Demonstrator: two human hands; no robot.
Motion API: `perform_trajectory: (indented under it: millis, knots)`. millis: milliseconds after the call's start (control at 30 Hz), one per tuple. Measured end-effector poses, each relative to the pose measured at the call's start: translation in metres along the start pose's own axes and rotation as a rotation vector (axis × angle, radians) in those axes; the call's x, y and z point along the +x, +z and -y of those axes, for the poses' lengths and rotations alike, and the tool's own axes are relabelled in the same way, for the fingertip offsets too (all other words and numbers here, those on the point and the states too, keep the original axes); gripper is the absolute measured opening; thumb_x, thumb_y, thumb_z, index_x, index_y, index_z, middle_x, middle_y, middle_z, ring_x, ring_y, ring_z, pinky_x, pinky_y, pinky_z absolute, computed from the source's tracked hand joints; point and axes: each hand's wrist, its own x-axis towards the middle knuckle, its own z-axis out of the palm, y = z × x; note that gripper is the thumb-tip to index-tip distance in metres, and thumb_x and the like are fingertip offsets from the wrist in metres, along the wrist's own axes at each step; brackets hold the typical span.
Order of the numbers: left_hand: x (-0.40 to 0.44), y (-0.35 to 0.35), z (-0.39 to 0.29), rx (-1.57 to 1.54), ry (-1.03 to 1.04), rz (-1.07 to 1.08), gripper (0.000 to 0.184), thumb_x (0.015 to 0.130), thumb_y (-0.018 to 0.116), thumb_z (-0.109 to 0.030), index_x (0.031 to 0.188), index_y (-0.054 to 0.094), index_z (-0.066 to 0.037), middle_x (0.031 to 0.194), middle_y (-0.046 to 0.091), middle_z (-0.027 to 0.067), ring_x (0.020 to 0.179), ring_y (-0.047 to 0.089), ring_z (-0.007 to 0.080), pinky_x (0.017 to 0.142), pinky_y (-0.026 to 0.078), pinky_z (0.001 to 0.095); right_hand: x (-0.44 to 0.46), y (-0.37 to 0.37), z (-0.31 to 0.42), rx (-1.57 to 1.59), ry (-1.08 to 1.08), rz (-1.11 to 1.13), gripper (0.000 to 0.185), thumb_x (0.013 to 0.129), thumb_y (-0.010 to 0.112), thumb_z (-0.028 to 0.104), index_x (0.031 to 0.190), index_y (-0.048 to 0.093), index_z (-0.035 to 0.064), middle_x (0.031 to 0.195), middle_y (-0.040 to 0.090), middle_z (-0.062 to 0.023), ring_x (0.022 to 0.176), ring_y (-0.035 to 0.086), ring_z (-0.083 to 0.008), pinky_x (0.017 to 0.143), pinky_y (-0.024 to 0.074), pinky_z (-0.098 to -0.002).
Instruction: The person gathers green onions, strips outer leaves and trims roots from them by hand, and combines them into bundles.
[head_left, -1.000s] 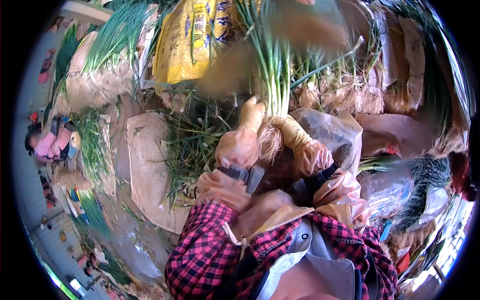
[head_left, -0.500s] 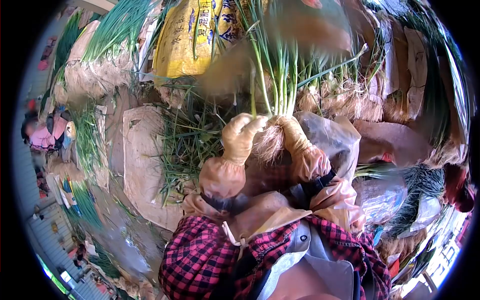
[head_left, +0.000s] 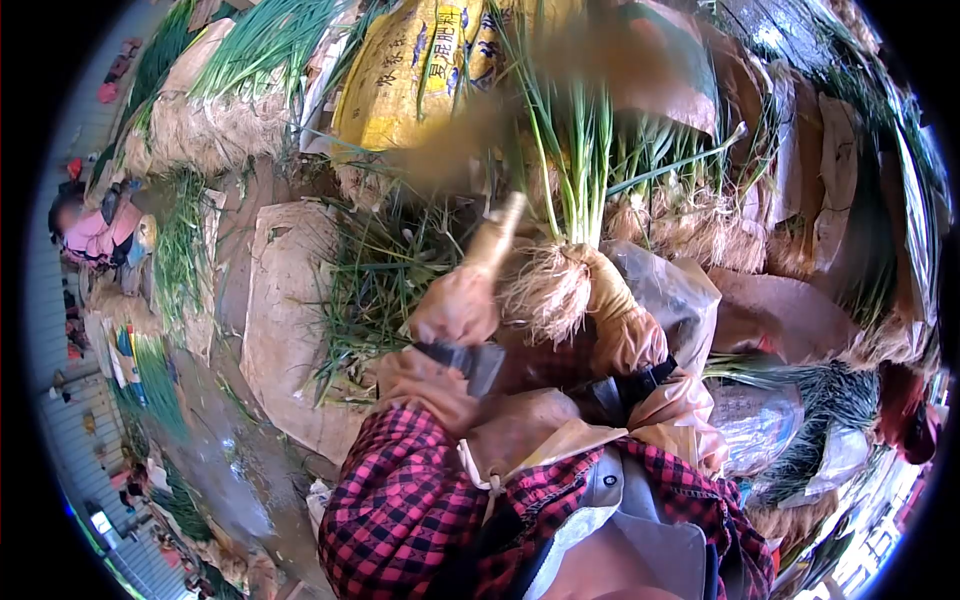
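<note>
My right hand (head_left: pixel 606 283), in a tan glove, is closed around a bunch of green onions (head_left: pixel 580 185) just above the roots. The stalks stand upright, and their pale, stringy roots (head_left: pixel 552 292) hang towards me. To the left of the bunch is my left hand (head_left: pixel 492 240), also gloved and apart from the roots. It points away from me and is smeared by motion, so its fingers cannot be made out. Loose green leaves and trimmings (head_left: pixel 390 275) lie left of it.
A yellow printed sack (head_left: pixel 410 70) lies ahead. More green onions with roots are heaped at the far left (head_left: pixel 210 125) and ahead right (head_left: pixel 705 215). Flattened sacking (head_left: pixel 285 290) lies on the left. A person in pink (head_left: pixel 100 228) is at the far left.
My left hand has come away from the base of the bunch, and its fingers now point forward. The roots have swung out and show more fully. My right hand keeps its hold.
</note>
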Motion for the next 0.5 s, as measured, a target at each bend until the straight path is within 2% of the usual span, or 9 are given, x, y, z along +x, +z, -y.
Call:
perform_trajectory:
  millis: [33, 67, 100, 133, 200, 333, 367, 433, 500]
  knots:
    - [-0.009, 0.009, -0.012, -0.010, 0.007, 0.000, 0.029, 0.088, 0.055, -0.035, 0.087, 0.060, -0.007, 0.074, 0.062, 0.0045, 0.061, 0.056, 0.0109, 0.052, 0.043, 0.0198, -0.014, 0.010, 0.002, 0.057, 0.038, 0.071, 0.029, 0.081, 0.054, 0.008, 0.106, 0.052, -0.0057, 0.087, 0.060, -0.0155, 0.074, 0.060, -0.0258, 0.071, 0.0513, -0.0390]
    - [-0.028, 0.017, -0.035, -0.295, 0.090, 0.001, 0.028, 0.087, 0.057, -0.034, 0.087, 0.062, -0.006, 0.076, 0.063, 0.0052, 0.061, 0.056, 0.0105, 0.053, 0.044, 0.0201, -0.034, 0.028, 0.007, 0.044, 0.124, 0.129, 0.033, 0.080, 0.054, 0.009, 0.110, 0.050, -0.0043, 0.091, 0.061, -0.0162, 0.078, 0.061, -0.0275, 0.074, 0.0507, -0.0418]
    - [-0.043, 0.020, -0.056, -0.576, 0.179, 0.008, 0.028, 0.086, 0.059, -0.033, 0.088, 0.063, -0.005, 0.077, 0.064, 0.0059, 0.061, 0.055, 0.0102, 0.053, 0.044, 0.0203, -0.073, 0.096, 0.007, 0.031, 0.020, 0.230, 0.036, 0.079, 0.056, 0.009, 0.113, 0.049, -0.0020, 0.098, 0.061, -0.0160, 0.080, 0.061, -0.0272, 0.075, 0.0508, -0.0410]
    - [-0.051, 0.020, -0.066, -0.580, 0.189, 0.018, 0.028, 0.086, 0.059, -0.033, 0.088, 0.063, -0.005, 0.077, 0.064, 0.0059, 0.061, 0.055, 0.0102, 0.053, 0.044, 0.0203, -0.089, 0.104, 0.004, 0.026, 0.014, 0.224, 0.036, 0.079, 0.056, 0.009, 0.113, 0.049, -0.0018, 0.097, 0.061, -0.0157, 0.080, 0.061, -0.0268, 0.075, 0.0510, -0.0405]
    - [-0.063, 0.018, -0.076, -0.632, 0.239, -0.137, 0.028, 0.085, 0.060, -0.028, 0.093, 0.061, -0.001, 0.075, 0.063, 0.0040, 0.058, 0.055, 0.0065, 0.048, 0.042, 0.0180, -0.093, 0.073, 0.000, 0.038, 0.018, 0.135, 0.036, 0.080, 0.057, 0.010, 0.113, 0.050, -0.0014, 0.097, 0.061, -0.0151, 0.080, 0.061, -0.0260, 0.074, 0.0512, -0.0396]
    - [-0.039, -0.027, -0.003, -0.747, 0.227, -0.598, 0.021, 0.084, 0.060, -0.024, 0.088, 0.057, -0.003, 0.071, 0.062, 0.0073, 0.052, 0.057, 0.0088, 0.043, 0.044, 0.0198, -0.089, 0.021, -0.010, 0.060, -0.019, -0.015, 0.036, 0.080, 0.057, 0.010, 0.114, 0.050, -0.0005, 0.097, 0.062, -0.0139, 0.079, 0.062, -0.0245, 0.073, 0.0517, -0.0378]
    - [-0.030, -0.033, 0.024, -0.878, 0.175, -0.640, 0.021, 0.085, 0.060, -0.024, 0.086, 0.056, -0.003, 0.073, 0.061, 0.0080, 0.049, 0.056, 0.0127, 0.044, 0.047, 0.0248, -0.090, 0.018, -0.013, 0.056, -0.023, -0.035, 0.036, 0.080, 0.058, 0.010, 0.114, 0.050, -0.0003, 0.097, 0.062, -0.0136, 0.079, 0.062, -0.0241, 0.073, 0.0519, -0.0373]
    - [-0.024, -0.024, 0.068, -0.145, 0.410, -0.718, 0.029, 0.085, 0.058, -0.030, 0.085, 0.054, -0.001, 0.077, 0.060, 0.0097, 0.063, 0.062, 0.0221, 0.057, 0.051, 0.0325, -0.091, 0.018, -0.015, 0.000, -0.039, -0.056, 0.035, 0.081, 0.058, 0.011, 0.113, 0.051, -0.0001, 0.093, 0.062, -0.0120, 0.077, 0.062, -0.0219, 0.070, 0.0520, -0.0350]
    - [-0.055, 0.009, 0.018, -0.241, 0.289, -0.184, 0.038, 0.086, 0.055, -0.035, 0.090, 0.056, 0.003, 0.080, 0.062, 0.0111, 0.075, 0.062, 0.0283, 0.071, 0.051, 0.0366, -0.089, 0.024, -0.018, -0.111, -0.049, -0.096, 0.028, 0.083, 0.059, 0.014, 0.107, 0.055, 0.0003, 0.083, 0.062, -0.0084, 0.070, 0.061, -0.0173, 0.062, 0.0515, -0.0289]
